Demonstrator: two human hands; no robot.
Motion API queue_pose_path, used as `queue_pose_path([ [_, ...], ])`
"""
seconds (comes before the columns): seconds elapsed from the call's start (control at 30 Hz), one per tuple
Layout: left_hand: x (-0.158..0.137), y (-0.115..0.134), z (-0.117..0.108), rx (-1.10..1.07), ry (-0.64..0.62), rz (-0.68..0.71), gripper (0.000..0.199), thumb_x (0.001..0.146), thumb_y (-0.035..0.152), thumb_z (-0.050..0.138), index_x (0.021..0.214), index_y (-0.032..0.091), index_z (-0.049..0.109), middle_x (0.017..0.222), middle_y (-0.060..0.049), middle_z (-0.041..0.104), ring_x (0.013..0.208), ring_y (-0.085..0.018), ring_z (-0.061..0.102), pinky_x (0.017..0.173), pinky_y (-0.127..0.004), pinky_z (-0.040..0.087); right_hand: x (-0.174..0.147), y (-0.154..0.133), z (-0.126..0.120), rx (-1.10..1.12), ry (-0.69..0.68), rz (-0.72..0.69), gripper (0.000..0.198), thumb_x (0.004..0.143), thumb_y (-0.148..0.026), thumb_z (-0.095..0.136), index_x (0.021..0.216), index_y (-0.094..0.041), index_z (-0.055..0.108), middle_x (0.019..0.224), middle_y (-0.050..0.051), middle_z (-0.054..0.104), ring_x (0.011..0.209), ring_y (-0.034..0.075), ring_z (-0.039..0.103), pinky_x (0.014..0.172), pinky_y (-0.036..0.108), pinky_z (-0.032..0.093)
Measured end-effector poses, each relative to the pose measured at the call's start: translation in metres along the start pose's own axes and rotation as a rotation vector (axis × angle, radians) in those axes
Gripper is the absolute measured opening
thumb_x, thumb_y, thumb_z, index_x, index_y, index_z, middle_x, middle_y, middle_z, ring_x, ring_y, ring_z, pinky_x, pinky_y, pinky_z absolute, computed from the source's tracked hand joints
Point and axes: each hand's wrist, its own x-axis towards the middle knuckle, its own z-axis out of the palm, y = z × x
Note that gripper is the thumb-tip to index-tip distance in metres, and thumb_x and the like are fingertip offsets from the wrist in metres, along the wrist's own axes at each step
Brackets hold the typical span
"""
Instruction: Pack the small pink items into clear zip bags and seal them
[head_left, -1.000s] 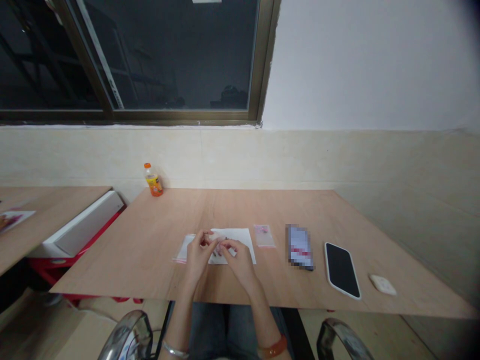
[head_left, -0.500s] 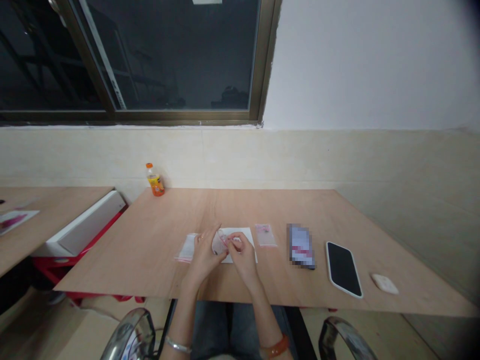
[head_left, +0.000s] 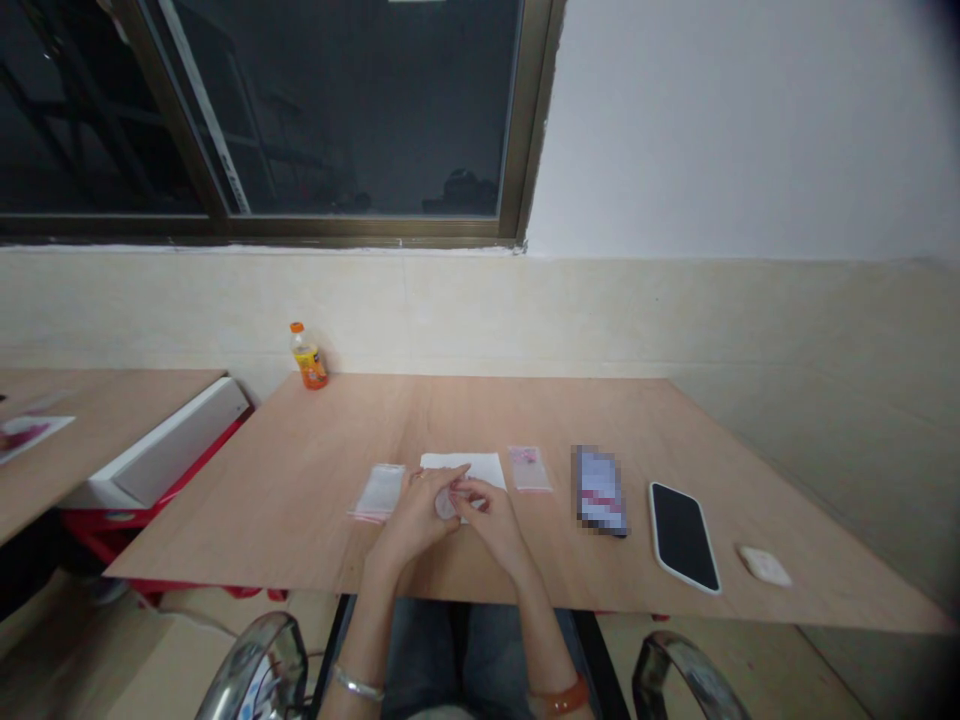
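Note:
Between my hands is a small clear plastic bag [head_left: 445, 503], mostly covered by my fingers. My left hand [head_left: 420, 505] is closed on the bag from the left, a ring on one finger. From the right, my right hand [head_left: 484, 508] pinches at the bag's edge; its fingertips overlap those of the left. Beneath them lies a white sheet of paper [head_left: 491, 468]. Left of my left hand is a stack of clear zip bags [head_left: 379, 492] with pinkish edges. Beyond my right hand lies a zip bag [head_left: 531, 470] with small pink pieces inside.
Farther right on the wooden table [head_left: 285, 500] lie a pixelated phone [head_left: 600, 490], a white-framed device with a dark screen [head_left: 684, 537] and a small white object [head_left: 765, 565]. An orange drink bottle [head_left: 309, 360] stands at the back left. A long white box [head_left: 165, 450] sits beside the table.
The bag has been lowered and turned, so less of it shows. My left fingers have tipped over toward the right, and my right hand has shifted slightly with them.

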Motion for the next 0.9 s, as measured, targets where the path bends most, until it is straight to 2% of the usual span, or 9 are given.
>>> queue_pose_path([
  [0.17,-0.001,0.0,0.004,-0.004,0.026,-0.018,0.066,0.062,0.011,0.064,0.125,0.024,0.05,0.118,-0.006,0.061,0.108,-0.022,0.055,0.103,-0.042,0.03,-0.002,0.006,-0.006,-0.059,0.03,-0.01,0.029,0.063,-0.019,0.063,0.092,-0.018,0.068,0.092,0.006,0.067,0.075,0.018,0.06,0.068,0.03,0.05],
  [0.33,-0.004,0.001,0.0,-0.039,0.009,-0.015,0.058,0.06,0.012,0.068,0.116,0.024,0.058,0.116,-0.006,0.063,0.104,-0.023,0.057,0.097,-0.039,0.038,-0.003,0.006,-0.011,-0.099,-0.002,-0.055,0.024,0.063,-0.019,0.067,0.086,-0.02,0.069,0.101,0.006,0.064,0.089,0.019,0.059,0.077,0.031,0.049],
  [0.47,-0.005,0.002,-0.003,-0.009,0.016,-0.027,0.054,0.058,0.013,0.07,0.11,0.024,0.061,0.112,-0.006,0.065,0.102,-0.024,0.058,0.097,-0.04,0.036,-0.004,0.007,-0.012,-0.096,-0.021,-0.062,0.023,0.062,-0.021,0.069,0.085,-0.021,0.069,0.108,0.006,0.061,0.1,0.02,0.057,0.085,0.032,0.046],
  [0.57,-0.005,0.003,-0.004,0.017,0.027,-0.031,0.053,0.059,0.014,0.07,0.11,0.024,0.061,0.112,-0.006,0.065,0.102,-0.024,0.057,0.097,-0.04,0.035,-0.003,0.005,-0.008,-0.073,-0.009,-0.033,0.021,0.065,-0.025,0.068,0.085,-0.021,0.07,0.11,0.007,0.061,0.101,0.021,0.056,0.079,0.031,0.048],
  [0.67,-0.005,0.001,-0.006,0.037,0.047,-0.05,0.05,0.06,0.016,0.072,0.109,0.024,0.061,0.11,-0.006,0.066,0.101,-0.024,0.058,0.097,-0.041,0.034,0.002,0.004,-0.005,-0.051,0.091,-0.013,0.018,0.071,-0.031,0.062,0.082,-0.02,0.071,0.11,0.009,0.061,0.1,0.023,0.057,0.069,0.028,0.048],
  [0.77,-0.007,-0.007,-0.008,0.058,0.118,-0.09,0.045,0.061,0.02,0.073,0.105,0.023,0.062,0.106,-0.006,0.067,0.099,-0.025,0.058,0.095,-0.042,0.034,0.008,0.012,-0.005,-0.037,0.236,-0.018,0.024,0.078,-0.035,0.055,0.086,-0.018,0.069,0.104,0.011,0.064,0.09,0.021,0.06,0.064,0.028,0.048],
  [0.83,-0.008,-0.014,-0.01,0.04,0.16,-0.125,0.037,0.063,0.025,0.072,0.098,0.021,0.063,0.099,-0.005,0.068,0.094,-0.024,0.059,0.09,-0.04,0.039,0.01,0.026,-0.006,-0.093,0.31,-0.031,0.025,0.078,-0.033,0.054,0.091,-0.017,0.067,0.096,0.01,0.066,0.079,0.02,0.061,0.064,0.03,0.048],
  [0.9,-0.008,-0.021,-0.01,-0.017,0.179,-0.167,0.027,0.066,0.027,0.07,0.09,0.019,0.063,0.091,-0.005,0.068,0.087,-0.022,0.06,0.081,-0.035,0.043,0.01,0.045,-0.006,-0.234,0.35,-0.044,0.021,0.075,-0.029,0.056,0.087,-0.016,0.067,0.088,0.009,0.067,0.076,0.02,0.06,0.068,0.032,0.047],
])
